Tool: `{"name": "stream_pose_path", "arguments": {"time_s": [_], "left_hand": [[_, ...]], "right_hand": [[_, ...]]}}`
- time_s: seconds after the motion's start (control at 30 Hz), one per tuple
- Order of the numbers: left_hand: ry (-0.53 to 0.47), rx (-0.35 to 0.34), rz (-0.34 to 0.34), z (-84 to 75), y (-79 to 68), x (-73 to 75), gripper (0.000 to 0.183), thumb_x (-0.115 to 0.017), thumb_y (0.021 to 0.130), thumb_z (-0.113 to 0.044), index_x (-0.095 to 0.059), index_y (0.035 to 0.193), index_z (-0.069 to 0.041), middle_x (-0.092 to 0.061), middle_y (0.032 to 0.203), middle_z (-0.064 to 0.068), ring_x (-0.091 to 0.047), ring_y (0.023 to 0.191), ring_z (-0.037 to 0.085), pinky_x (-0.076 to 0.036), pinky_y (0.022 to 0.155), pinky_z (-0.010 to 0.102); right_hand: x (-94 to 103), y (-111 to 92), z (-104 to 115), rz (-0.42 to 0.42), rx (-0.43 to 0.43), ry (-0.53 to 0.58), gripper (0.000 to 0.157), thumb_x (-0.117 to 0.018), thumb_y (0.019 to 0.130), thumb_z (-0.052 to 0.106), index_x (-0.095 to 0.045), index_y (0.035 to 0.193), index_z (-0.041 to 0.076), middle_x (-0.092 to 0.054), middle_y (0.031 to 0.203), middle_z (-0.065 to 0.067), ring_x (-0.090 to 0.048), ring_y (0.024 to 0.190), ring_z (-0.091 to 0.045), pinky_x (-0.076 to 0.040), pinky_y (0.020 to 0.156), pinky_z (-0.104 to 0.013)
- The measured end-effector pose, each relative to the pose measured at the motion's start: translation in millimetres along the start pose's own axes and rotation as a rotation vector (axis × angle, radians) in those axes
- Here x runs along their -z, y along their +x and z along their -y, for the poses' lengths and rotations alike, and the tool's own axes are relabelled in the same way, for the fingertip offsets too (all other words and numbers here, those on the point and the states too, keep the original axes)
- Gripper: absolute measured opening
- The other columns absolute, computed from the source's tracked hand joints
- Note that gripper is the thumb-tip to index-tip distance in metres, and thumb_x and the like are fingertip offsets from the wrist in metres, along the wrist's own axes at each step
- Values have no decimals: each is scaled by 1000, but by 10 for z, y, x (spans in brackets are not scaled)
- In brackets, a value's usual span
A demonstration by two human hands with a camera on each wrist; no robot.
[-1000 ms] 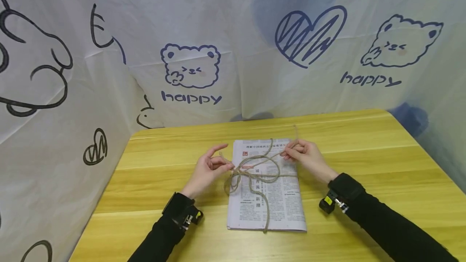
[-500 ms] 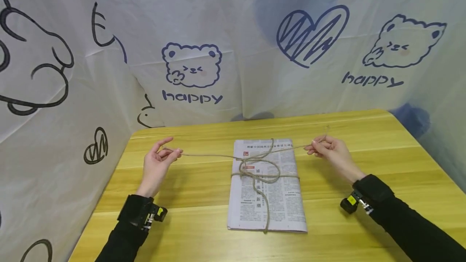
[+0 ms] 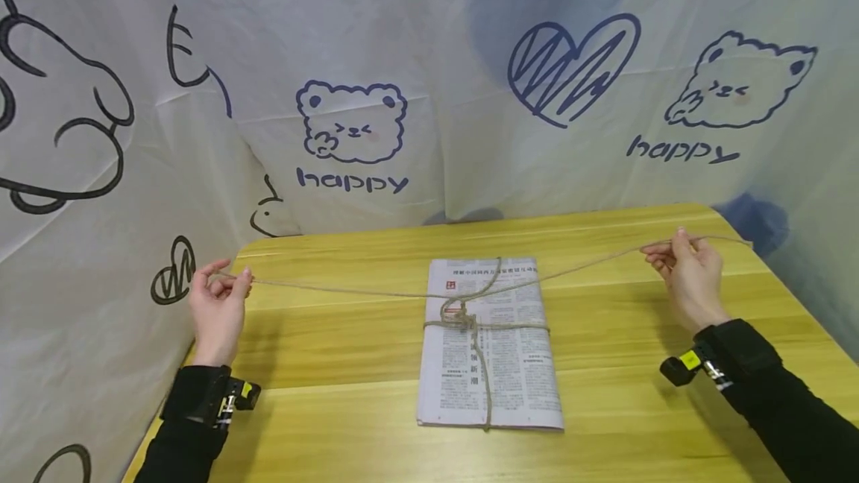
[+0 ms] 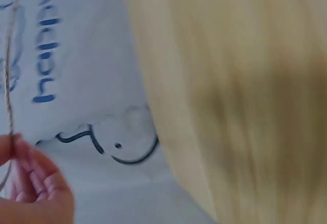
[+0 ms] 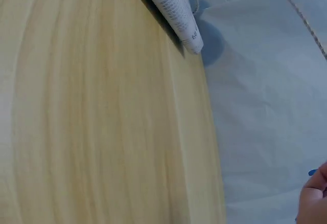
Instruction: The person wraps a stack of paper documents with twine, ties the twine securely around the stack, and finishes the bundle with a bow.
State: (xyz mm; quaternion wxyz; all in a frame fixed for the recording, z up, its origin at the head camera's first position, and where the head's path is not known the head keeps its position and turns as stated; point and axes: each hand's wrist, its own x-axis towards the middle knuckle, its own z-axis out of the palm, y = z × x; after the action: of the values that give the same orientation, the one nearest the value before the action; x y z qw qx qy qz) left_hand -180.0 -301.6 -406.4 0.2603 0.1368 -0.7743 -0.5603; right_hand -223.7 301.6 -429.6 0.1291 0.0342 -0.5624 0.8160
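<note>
A folded stack of newspaper [image 3: 513, 382] lies on the table, with twine [image 3: 486, 379] crossing it lengthwise and sideways and bunched in a knot on its upper face. From that knot two strands run outward. Off to the left, my left hand [image 3: 218, 311] pinches one strand between thumb and finger; the left wrist view shows the twine [image 4: 7, 81] passing through those fingertips. My right hand [image 3: 694, 282], far to the right, pinches the other strand, whose loose end trails past it. In the right wrist view only a sliver of the right hand [image 5: 314, 201] shows.
The wooden table [image 3: 335, 408] reaches to a pale cloth [image 3: 456, 36] with drawn bears and hearts, hanging behind and along the sides. Each wrist carries a small camera on a black band.
Both hands have moved apart from near the knot to either side, drawing the strands out. The wide loops on the newspaper have shrunk into a small bunch.
</note>
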Motion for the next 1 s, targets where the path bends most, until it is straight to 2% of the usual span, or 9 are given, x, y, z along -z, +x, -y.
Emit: {"name": "stream_pose_path", "arguments": {"time_s": [0.13,0.23,0.33,0.43,0.53,0.67,0.77,0.87,1.0], "left_hand": [[366,-64,172,122,-64,-60,45,-59,94,-20,-42,132,-4,-62,85,7,-58,72,12,-44,62,23],[526,-145,299,174,-158,-206,49,-58,94,-19,-39,135,0,-59,104,20,-59,88,30,-47,71,39],[602,-259,343,168,-243,-414,49,-59,93,-19,-41,135,0,-46,123,26,-47,105,42,-41,82,52],[605,-396,375,85,-329,-691,43,-61,91,-18,-50,129,-1,-43,127,23,-41,111,42,-36,90,54],[555,-500,515,-29,-471,-984,32,-62,91,-18,-58,120,-4,-51,121,15,-46,111,35,-40,92,49],[538,-546,741,-146,-678,-1337,27,-61,92,-17,-59,119,-9,-56,121,8,-50,114,28,-41,97,45],[630,-597,791,-169,-779,-1546,36,-61,91,-16,-55,126,-11,-56,124,9,-49,116,29,-39,97,47],[761,-637,795,-151,-839,-1681,44,-62,90,-18,-50,132,-12,-60,117,7,-52,110,29,-40,91,49],[795,-645,814,-106,-866,-1758,38,-62,90,-18,-53,126,-9,-63,95,3,-59,91,23,-45,79,43]], "right_hand": [[-6,-5,-64,59,-82,-119,34,-45,98,32,-42,108,0,-66,85,0,-61,75,-10,-50,66,-16],[-52,-1,-138,143,-141,-233,33,-45,99,33,-46,110,2,-68,88,1,-63,77,-8,-51,66,-16],[-144,-8,-193,244,-195,-422,43,-44,100,37,-48,116,-3,-68,93,1,-63,82,-7,-52,71,-19],[-252,-27,-219,331,-236,-641,54,-46,99,41,-45,126,-7,-66,106,-10,-63,89,-12,-52,78,-28],[-359,-75,-219,390,-224,-809,63,-48,99,39,-36,136,-10,-56,120,-26,-60,101,-28,-50,84,-40],[-509,-170,-261,366,-59,-957,64,-55,96,28,-28,141,-8,-35,132,-34,-45,110,-46,-47,83,-53],[-668,-276,-344,430,151,-1014,57,-65,90,20,-39,134,-5,-37,130,-27,-44,110,-43,-46,82,-54],[-842,-424,-452,657,309,-1029,44,-72,84,27,-56,118,4,-50,118,-10,-49,105,-31,-46,84,-49],[-999,-610,-574,962,390,-1130,36,-74,78,44,-63,100,18,-51,101,7,-47,93,-15,-43,81,-38]]}}
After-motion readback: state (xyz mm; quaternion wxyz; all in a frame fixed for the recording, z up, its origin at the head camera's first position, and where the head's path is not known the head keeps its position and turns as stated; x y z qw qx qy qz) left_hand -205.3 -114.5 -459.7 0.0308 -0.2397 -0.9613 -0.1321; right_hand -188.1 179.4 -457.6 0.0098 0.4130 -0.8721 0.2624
